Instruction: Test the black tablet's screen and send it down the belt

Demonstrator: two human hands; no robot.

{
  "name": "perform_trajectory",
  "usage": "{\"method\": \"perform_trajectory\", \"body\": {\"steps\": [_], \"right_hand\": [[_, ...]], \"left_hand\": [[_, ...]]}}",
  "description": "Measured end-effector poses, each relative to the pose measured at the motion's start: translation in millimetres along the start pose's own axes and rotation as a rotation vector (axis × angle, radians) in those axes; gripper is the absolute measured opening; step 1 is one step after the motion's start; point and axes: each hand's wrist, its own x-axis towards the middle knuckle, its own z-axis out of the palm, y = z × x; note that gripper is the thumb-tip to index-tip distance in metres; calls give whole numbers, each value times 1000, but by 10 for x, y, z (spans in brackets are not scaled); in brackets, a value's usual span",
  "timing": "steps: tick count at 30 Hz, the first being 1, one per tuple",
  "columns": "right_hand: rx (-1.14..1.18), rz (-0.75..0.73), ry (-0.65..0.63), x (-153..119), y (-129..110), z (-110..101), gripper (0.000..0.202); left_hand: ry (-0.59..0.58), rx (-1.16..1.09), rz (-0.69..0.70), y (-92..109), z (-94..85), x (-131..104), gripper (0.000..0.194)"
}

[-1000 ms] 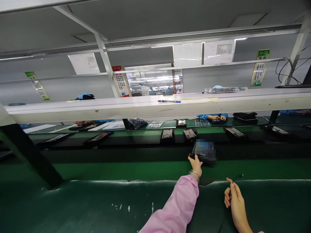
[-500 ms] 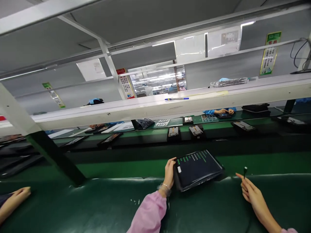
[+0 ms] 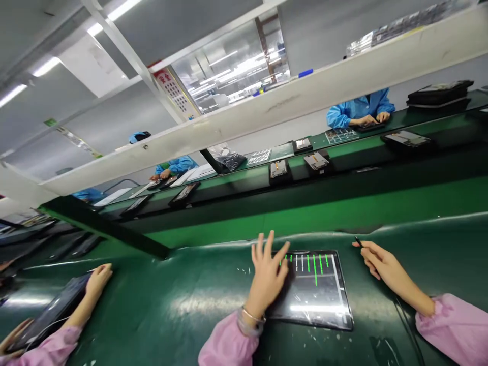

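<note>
The tablet [image 3: 310, 290] lies flat, screen up, on the green mat [image 3: 171, 305] at the near edge of the bench, directly in front of the person; green vertical bars and thin white lines show on the lit screen. The left hand [image 3: 267, 277] rests over the tablet's left edge with fingers spread and extended, palm down, gripping nothing. The right hand [image 3: 375, 259] sits on the mat just beside the tablet's upper right corner, its fingers [image 3: 362, 246] pinched on a small dark cable plug [image 3: 358, 241]; the dark cable [image 3: 406, 320] appears to trail back along the mat towards the right sleeve. Judgement on handling: the tablet looks thin, rigid and fairly light, with a glossy glass face that is likely slippery and fragile, so it is best taken by the bezel edges on two opposite sides, thumbs off the screen, and slid or lifted flat rather than pried up by one corner. The plug is small and probably needs a fingertip hold close to the connector. At far left a co-worker's hand [image 3: 97, 277] in a pink sleeve rests on another dark tablet [image 3: 49, 315]. Beyond the mat, a green conveyor [image 3: 343, 208] carries further devices, and a person in a blue coat [image 3: 360, 109] works on the opposite side beneath the white shelf [image 3: 267, 109].
</note>
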Motion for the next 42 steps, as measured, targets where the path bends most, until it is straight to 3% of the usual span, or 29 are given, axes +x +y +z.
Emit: {"method": "perform_trajectory", "body": {"steps": [3,5,6,7,9,11,13,18,27,30,34,36,40,42], "right_hand": [[-30,-35,26,-46,-22,-2,69],[-45,-42,21,-76,-22,-22,69],[-46,-39,16,-86,-17,-29,70],[-43,-33,12,-91,-11,-32,71],[-32,-19,5,-93,0,-29,70],[-24,-12,-1,-90,-1,-19,71],[-24,-9,-2,-90,-18,-12,71],[-47,-10,-11,-103,-91,-18,67],[-31,-21,-64,-116,-133,-14,64],[-37,-25,-75,-121,-113,-20,64],[-57,-27,-80,-115,-74,-35,64],[-59,-22,-89,-114,-56,-43,63],[-58,-5,-106,-119,-17,-60,64],[-60,2,-104,-123,6,-67,65]], "left_hand": [[-369,122,427,563,113,-196,48],[-555,87,622,719,158,-301,46],[-576,83,679,722,163,-337,43],[-544,95,709,686,156,-360,37],[-365,139,694,548,115,-380,21],[-163,164,626,416,65,-386,25],[-44,164,592,355,38,-401,26],[17,141,688,444,120,-478,24],[121,86,745,544,247,-604,23],[154,184,619,478,191,-590,27],[335,461,208,395,151,-561,41],[220,542,212,414,155,-581,49],[-265,469,777,474,107,-670,68],[-304,468,876,413,50,-701,74]]}}
